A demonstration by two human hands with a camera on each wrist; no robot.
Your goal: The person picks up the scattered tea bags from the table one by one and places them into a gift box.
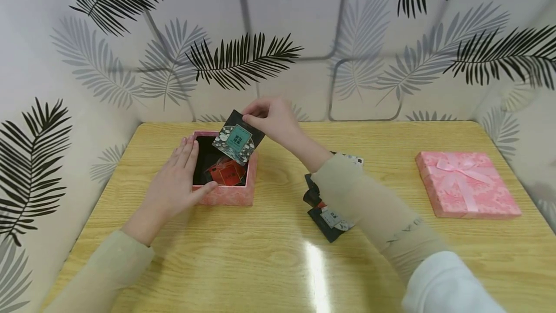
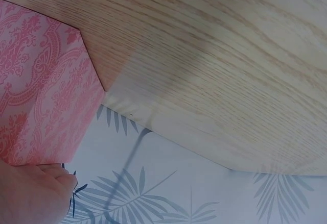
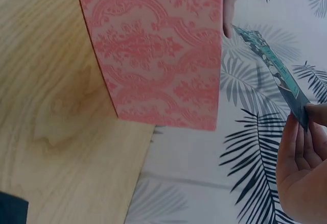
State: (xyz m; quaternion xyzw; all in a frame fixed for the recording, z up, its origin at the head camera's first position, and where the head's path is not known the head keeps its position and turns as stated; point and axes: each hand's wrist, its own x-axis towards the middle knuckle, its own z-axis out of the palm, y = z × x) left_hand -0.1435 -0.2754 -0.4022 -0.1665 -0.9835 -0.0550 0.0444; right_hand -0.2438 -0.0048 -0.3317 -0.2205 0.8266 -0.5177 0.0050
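My right hand [image 1: 271, 119] pinches the far top corner of a black packet [image 1: 238, 137] with a teal label, my grip clamped on it between thumb and fingertips. The packet hangs tilted over the far right part of the open pink box [image 1: 226, 196], its lower edge just inside the rim. My left hand [image 1: 175, 182] lies flat against the box's left wall, fingers straight and together, thumb on the near rim; its grip holds nothing. A red packet [image 1: 226, 173] lies in the box. On the worktop [image 1: 260, 255], right of the box and partly under my right forearm, lie more dark packets [image 1: 327, 219]. The pink lid [image 1: 466, 185] with a bow sits well apart, far right.
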